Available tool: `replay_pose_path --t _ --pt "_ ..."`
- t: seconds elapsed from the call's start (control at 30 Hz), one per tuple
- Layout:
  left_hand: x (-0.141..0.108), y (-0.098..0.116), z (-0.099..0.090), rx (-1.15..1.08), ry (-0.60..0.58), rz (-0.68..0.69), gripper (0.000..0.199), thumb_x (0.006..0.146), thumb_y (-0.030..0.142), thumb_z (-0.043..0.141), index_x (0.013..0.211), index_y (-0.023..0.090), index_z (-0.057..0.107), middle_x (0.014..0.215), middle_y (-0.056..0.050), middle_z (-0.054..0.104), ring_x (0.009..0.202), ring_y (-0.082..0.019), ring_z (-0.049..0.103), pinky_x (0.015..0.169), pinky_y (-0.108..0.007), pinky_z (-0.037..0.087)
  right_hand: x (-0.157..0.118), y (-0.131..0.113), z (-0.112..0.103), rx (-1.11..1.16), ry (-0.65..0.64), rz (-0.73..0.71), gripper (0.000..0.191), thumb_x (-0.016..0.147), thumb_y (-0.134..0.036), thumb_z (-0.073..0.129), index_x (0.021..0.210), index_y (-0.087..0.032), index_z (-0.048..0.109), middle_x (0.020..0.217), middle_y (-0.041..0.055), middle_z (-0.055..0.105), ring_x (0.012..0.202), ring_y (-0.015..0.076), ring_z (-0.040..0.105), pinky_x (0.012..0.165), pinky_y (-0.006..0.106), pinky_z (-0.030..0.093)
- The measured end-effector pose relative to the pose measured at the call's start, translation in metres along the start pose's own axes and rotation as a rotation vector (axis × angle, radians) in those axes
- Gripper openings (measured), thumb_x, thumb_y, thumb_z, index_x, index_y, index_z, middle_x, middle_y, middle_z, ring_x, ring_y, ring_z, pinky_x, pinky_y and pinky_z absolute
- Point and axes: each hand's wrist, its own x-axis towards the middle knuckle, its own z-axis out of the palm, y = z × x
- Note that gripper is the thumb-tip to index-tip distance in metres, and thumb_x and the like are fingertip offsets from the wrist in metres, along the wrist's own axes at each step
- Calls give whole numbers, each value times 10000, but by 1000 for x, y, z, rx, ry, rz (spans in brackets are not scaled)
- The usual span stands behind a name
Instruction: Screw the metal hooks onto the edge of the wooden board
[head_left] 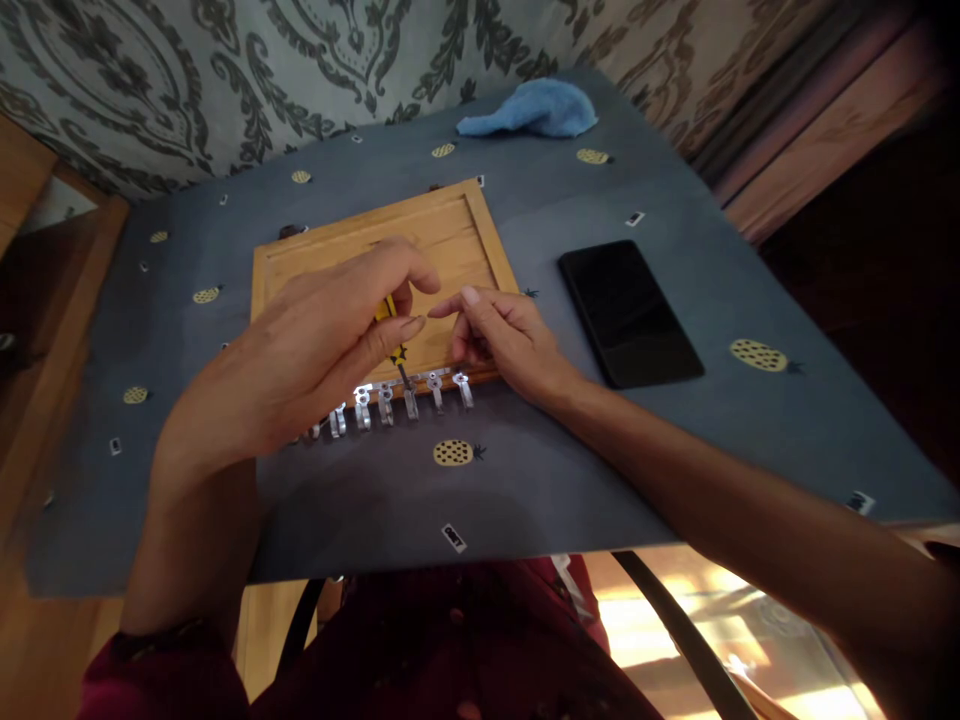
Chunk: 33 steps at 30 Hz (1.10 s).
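A light wooden panel [450,235] with a raised frame lies on the blue-grey table. Along its near edge runs a metal rail with several silver hooks [411,402]. My left hand [322,330] is over the panel's left part, its thumb and fingers closed round a yellow and black screwdriver [397,354]. The screwdriver's shaft points down at the rail, near a middle hook. My right hand [506,335] rests by the panel's near right corner, index finger and thumb extended towards the left hand, other fingers curled, with nothing visible in it.
A black phone [631,315] lies right of the panel. A blue cloth [536,108] sits at the table's back, near the patterned wall [337,60]. The table's [360,520] front edge is close to my body. Wooden furniture [67,330] stands at the left.
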Motion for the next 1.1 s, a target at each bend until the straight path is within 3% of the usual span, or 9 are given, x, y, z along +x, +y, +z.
replay_pose_path --t 0.37,0.6,0.73,0.83,0.9,1.0,1.1 --pt "-2 7 3 -62 41 -4 260 959 330 483 1108 201 653 986 -47 687 820 -203 629 709 -298 464 0 1 -1 -29 -10 -8 578 921 -694 462 923 -158 676 577 -37 572 477 71 470 467 206 381" --pt "-14 8 10 5 123 97 226 957 203 497 1146 236 617 968 -27 677 846 -175 661 742 -260 500 0 1 -1 -14 -27 -17 578 909 -702 478 929 -161 681 585 -35 576 482 73 473 463 208 382" --pt "-21 9 13 31 149 54 211 964 177 490 1149 219 581 988 -36 661 879 -156 644 753 -247 495 1 1 0 -24 -17 -21 584 904 -708 481 919 -160 682 581 -31 576 484 78 475 463 212 381" --pt "-23 13 23 -112 243 -45 189 977 174 474 1103 245 595 996 -25 641 944 -157 623 802 -269 505 1 2 0 -31 -14 -33 602 900 -717 476 920 -151 680 578 -30 572 481 80 472 463 216 382" --pt "-22 17 33 -321 333 -124 180 993 204 462 1078 266 608 943 -16 617 901 -153 612 798 -298 520 1 2 -1 -40 -20 -40 605 908 -714 465 928 -148 677 583 -30 570 479 79 469 462 218 381" --pt "-15 23 50 -721 420 -198 165 1004 315 465 1059 278 616 780 -1 518 702 -137 548 714 -331 534 1 2 -1 -60 -30 -45 589 932 -692 444 937 -150 674 590 -28 571 487 80 473 468 218 379" --pt "-3 27 63 -922 524 -195 232 986 443 486 927 262 619 630 28 375 534 -115 393 555 -304 458 0 1 -2 -56 -32 -55 578 935 -688 442 924 -157 670 594 -28 573 495 80 477 475 217 381"
